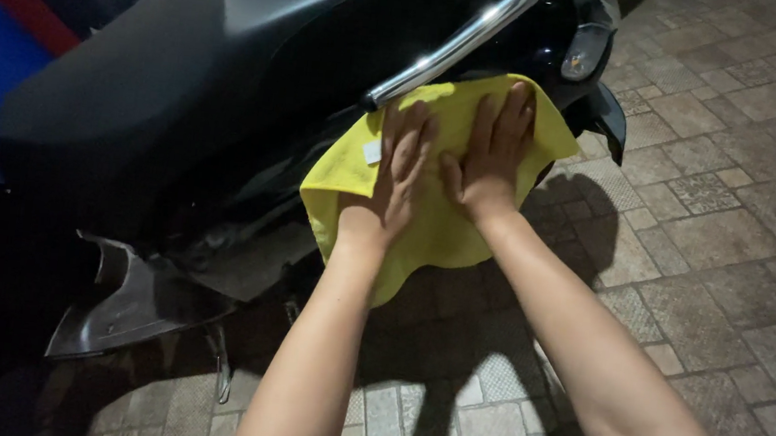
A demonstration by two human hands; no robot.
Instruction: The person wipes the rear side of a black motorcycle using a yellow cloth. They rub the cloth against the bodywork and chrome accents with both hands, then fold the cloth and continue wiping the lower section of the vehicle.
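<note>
A yellow cloth (439,228) is spread against the black side panel of a scooter (227,117), just below its chrome grab rail (462,40). My left hand (397,176) lies flat on the cloth, fingers together and pointing up. Beside it, my right hand (494,148) presses flat on the cloth too, fingertips near the cloth's top edge. Both palms cover the cloth's middle. A small white tag (372,152) shows on the cloth beside my left hand.
The scooter's dark seat (138,52) fills the upper left. Its rear light (582,52) sits at the top right of the body. A footrest (129,302) and kickstand (220,363) hang low on the left. Paved stone ground (719,231) spreads to the right and below.
</note>
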